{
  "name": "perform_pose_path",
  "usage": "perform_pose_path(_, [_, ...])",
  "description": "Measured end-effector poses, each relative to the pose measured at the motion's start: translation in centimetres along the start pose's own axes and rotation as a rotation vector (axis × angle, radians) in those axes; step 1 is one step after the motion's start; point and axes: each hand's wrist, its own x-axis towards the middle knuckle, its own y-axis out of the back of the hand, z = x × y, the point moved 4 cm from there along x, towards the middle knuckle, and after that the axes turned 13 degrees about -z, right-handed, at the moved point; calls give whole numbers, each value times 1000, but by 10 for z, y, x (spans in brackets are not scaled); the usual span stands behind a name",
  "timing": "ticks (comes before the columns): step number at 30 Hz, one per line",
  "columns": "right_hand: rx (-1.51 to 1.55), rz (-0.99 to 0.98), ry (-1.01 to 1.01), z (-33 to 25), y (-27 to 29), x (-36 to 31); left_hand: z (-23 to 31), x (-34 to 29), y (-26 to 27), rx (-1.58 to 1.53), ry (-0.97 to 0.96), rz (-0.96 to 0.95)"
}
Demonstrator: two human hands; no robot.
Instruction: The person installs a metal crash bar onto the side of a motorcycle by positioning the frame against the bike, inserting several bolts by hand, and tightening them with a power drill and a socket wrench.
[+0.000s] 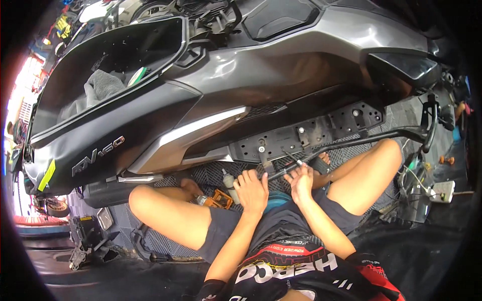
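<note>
Steadying the bar: The long black tubular metal bar [359, 140] lies along the lower edge of the perforated black metal plate [317, 131], below the flank of the grey-and-black scooter [251, 62].
Left hand: The left hand [251, 190] is half curled, fingers together, fingertips at the bar's left part; whether it grips, I cannot tell.
Right hand: The right hand [301, 185] is loosely bent, fingertips just by a thin dark rod with a silvery end [299, 162]; a firm pinch cannot be confirmed.
Good handling: Best, I judge, to bear the bar's weight with the left hand, keep the rod in line with its hole, and turn gently by fingertip before adding force.
Scooter badge: Raised silver letters and digits [91, 156] sit on the dark rear side panel and can be read.
Shirt print: Large white lettering, with smaller text on a red band, shows upside down across the black short-sleeved shirt [301, 286].
</note>
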Motion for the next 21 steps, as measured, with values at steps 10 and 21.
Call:
perform_pose_path(10, [-696,123,414,-52,-14,-15,-20,32,-24,-20,-33,-452])
perform_pose_path(21, [-1292,-444,570,-66,-137,19,-31,56,-18,-90,-73,-573])
